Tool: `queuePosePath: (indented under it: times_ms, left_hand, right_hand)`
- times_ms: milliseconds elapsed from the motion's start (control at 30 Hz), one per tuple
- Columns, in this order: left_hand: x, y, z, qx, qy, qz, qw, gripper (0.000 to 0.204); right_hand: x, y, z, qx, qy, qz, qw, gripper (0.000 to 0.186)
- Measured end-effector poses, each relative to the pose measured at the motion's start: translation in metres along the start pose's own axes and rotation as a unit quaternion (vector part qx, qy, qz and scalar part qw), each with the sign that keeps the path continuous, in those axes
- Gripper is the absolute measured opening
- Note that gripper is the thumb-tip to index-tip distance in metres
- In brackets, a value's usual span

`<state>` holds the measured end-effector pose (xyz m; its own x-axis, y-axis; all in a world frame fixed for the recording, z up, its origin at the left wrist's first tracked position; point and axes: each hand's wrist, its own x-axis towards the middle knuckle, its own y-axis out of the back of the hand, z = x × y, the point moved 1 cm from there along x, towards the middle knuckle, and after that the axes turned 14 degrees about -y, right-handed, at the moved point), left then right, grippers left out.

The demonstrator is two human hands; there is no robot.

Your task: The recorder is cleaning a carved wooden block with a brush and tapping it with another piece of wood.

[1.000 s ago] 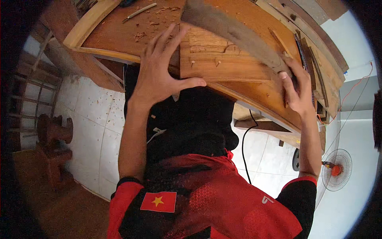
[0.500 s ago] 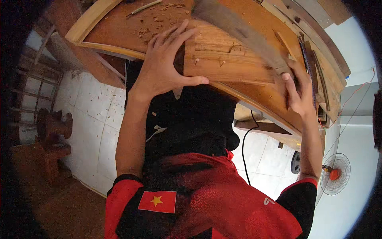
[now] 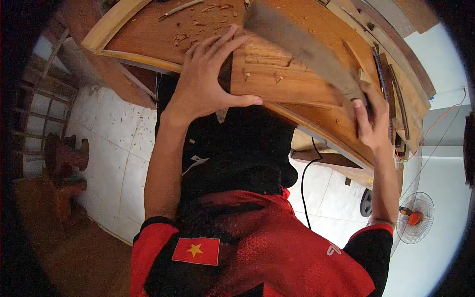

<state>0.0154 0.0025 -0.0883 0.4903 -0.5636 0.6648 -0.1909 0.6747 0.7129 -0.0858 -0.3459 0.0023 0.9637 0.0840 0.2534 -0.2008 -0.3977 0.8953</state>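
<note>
A flat wooden board with carved grooves lies on the workbench, and two small pale pegs stick up from it. My left hand spans the board's left end, thumb along its near edge and the other fingers reaching to its far corner. In my right hand is one end of a long grey-brown wooden bar, gripped with the thumb on top. The bar slants up and left across the board. Motion blurs it, so whether it touches the board is unclear.
Wood shavings and a thin pen-like tool lie at the back left of the bench. Wood strips are stacked at its right side. A black cable hangs below, and a fan stands at the right.
The bar has shifted slightly, its far end a little to the right. My right hand is marginally lower. My left hand keeps its place at the board's end.
</note>
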Motion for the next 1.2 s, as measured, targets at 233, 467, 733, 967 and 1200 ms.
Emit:
queuePosePath:
  times_ms: [233, 467, 733, 967, 1200]
  left_hand:
    - [0.002, -0.001, -0.003, 0.003, -0.008, -0.015, 1.0, 0.118]
    - [0.001, 0.0, -0.001, -0.009, -0.001, -0.001, 1.0, 0.118]
    - [0.0, 0.001, 0.0, -0.02, -0.008, -0.004, 1.0, 0.118]
    - [0.004, 0.011, 0.006, 0.012, -0.046, -0.004, 0.999, 0.113]
    - [0.008, 0.017, 0.039, -0.017, -0.214, -0.126, 0.969, 0.089]
  right_hand:
    - [-0.005, -0.001, -0.004, 0.039, -0.002, 0.041, 0.998, 0.03]
    - [-0.006, -0.001, 0.004, 0.033, -0.006, 0.061, 0.998, 0.034]
    - [-0.009, 0.001, -0.006, 0.043, 0.005, 0.042, 0.998, 0.032]
    - [-0.025, 0.013, 0.014, 0.241, -0.186, 0.073, 0.95, 0.031]
    - [-0.065, 0.01, 0.009, 0.171, -0.172, 0.043, 0.969, 0.032]
